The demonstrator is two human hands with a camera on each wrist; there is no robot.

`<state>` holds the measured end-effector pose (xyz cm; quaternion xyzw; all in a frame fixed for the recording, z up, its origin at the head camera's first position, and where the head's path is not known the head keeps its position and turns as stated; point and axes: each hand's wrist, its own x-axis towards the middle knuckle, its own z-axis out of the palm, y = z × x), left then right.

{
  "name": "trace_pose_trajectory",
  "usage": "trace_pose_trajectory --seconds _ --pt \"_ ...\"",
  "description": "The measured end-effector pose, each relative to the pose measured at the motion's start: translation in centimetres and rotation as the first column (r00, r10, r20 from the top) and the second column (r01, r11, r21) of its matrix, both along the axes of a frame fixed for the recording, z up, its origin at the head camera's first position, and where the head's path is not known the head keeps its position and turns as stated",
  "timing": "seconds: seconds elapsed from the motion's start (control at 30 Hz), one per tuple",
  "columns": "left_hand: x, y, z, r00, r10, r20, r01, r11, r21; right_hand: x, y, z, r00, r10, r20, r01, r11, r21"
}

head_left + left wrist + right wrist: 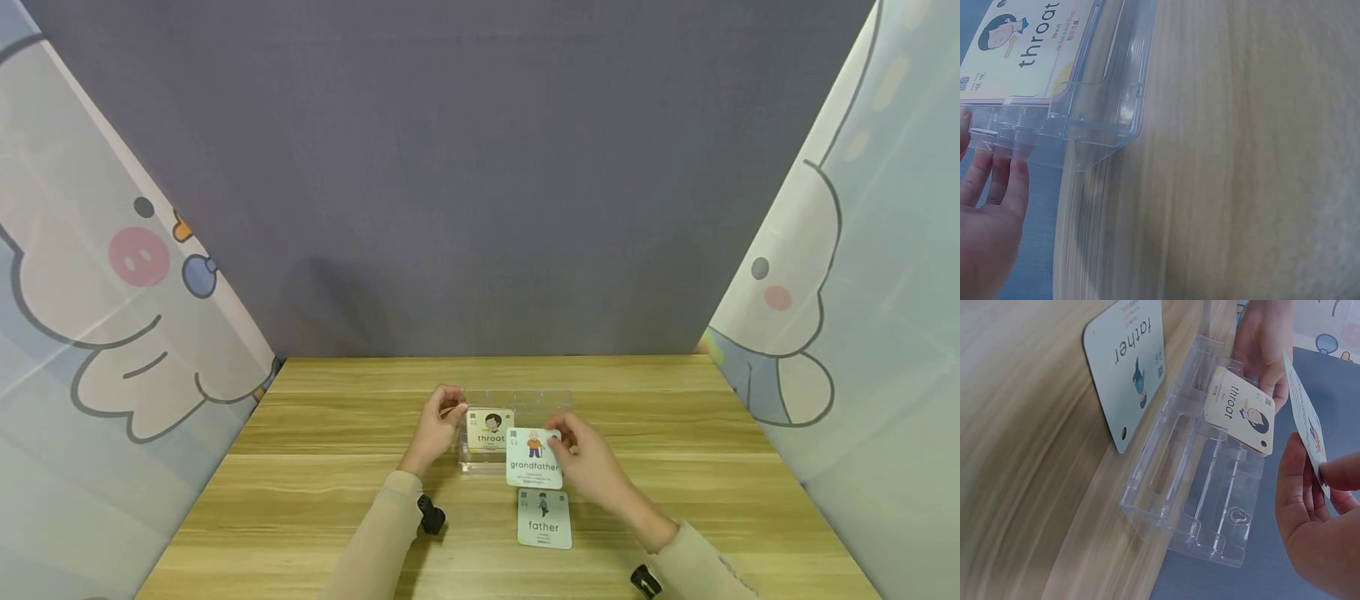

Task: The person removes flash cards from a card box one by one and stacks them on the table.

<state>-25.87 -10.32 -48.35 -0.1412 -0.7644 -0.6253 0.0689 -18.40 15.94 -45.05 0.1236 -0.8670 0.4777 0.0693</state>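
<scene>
In the head view a clear plastic holder [543, 398] stands on the table, the "throat" card [491, 430] in its left part. My left hand [435, 432] grips the holder's left side; the left wrist view shows its fingers [1017, 181] against the clear plastic. My right hand [592, 467] pinches the "grandfather" card [534, 458] by its right edge, in front of the holder's right part. In the right wrist view that card [1305, 419] is tilted, held between thumb and fingers, and the holder's right compartment [1210, 487] holds no card.
A "father" card [544, 518] lies face up on the wooden table [337, 467], nearer me than the holder. Behind the table hangs a grey cloth [487, 208], with cartoon-printed sheets [67, 250] at both sides.
</scene>
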Motion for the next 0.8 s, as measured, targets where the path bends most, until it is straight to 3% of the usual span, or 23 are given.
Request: trace_pose_trajectory --seconds 0.57,0.8 --pt "-0.1 0.0 0.1 1.000 -0.014 0.013 0.014 1.000 0.007 0.6 0.5 -0.9 0.998 -0.009 0.056 0.007 1.000 0.020" --pt "0.0 0.0 0.0 1.000 -0.013 0.021 0.013 1.000 0.008 0.8 0.7 -1.6 0.998 0.028 0.064 -0.030 0.999 0.019"
